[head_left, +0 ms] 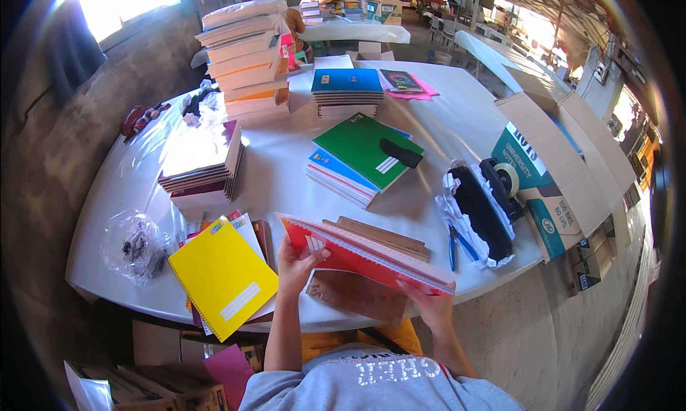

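A red notebook (357, 257) is raised on edge and tilted over the near side of the table, held between both of my hands. My left hand (296, 263) grips its left end, with the thumb on the red cover. At its lower right corner, my right hand (431, 304) pinches the edge. Brown boards (361, 296) lie on the table beneath and just behind it. To the left rests a yellow spiral notebook (227, 271) on a loose pile of other notebooks. Beyond my hands, a green notebook (357, 148) tops a small stack, with a black item (400, 154) on it.
On the right, pliers (457, 246) lie beside a paper-lined tray of black coils (479, 214), near a tape dispenser (504, 186) and an open carton (543, 154). Tall book stacks (246, 61), blue notebooks (348, 82) and maroon notebooks (204, 161) stand farther back. A clear plastic bag (136, 246) sits left.
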A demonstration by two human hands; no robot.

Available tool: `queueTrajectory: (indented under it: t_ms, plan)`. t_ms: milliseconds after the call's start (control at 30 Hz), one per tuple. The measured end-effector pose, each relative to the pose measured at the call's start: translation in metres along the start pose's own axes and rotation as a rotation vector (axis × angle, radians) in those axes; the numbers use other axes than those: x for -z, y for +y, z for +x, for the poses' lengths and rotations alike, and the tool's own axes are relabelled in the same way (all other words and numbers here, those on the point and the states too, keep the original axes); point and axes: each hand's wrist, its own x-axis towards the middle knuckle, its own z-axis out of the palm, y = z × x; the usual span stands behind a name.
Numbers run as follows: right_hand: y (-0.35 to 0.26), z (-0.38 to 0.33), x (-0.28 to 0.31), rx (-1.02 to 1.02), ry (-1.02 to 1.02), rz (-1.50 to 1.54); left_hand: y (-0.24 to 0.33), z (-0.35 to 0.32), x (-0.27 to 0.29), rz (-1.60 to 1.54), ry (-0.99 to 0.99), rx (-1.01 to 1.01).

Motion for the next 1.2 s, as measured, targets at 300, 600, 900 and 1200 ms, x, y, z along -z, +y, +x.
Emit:
queueTrajectory:
  t_ms: [300, 600, 900, 1200]
  plan:
    - [0.036, -0.022, 0.001, 0.036, -0.123, 0.09, -0.031, -0.025, 0.015, 0.087, -0.029, -0.146]
    - [0.054, -0.026, -0.004, -0.026, -0.143, 0.014, -0.042, -0.026, 0.021, 0.216, -0.069, -0.033]
    - [0.047, -0.009, 0.025, -0.129, -0.152, 0.098, -0.014, -0.035, 0.024, 1.048, -0.225, 0.027]
    - [-0.049, 0.1, 0.01, 0.245, 0.006, 0.066, 0.006, 0.041, 0.0, 0.352, -0.008, -0.175]
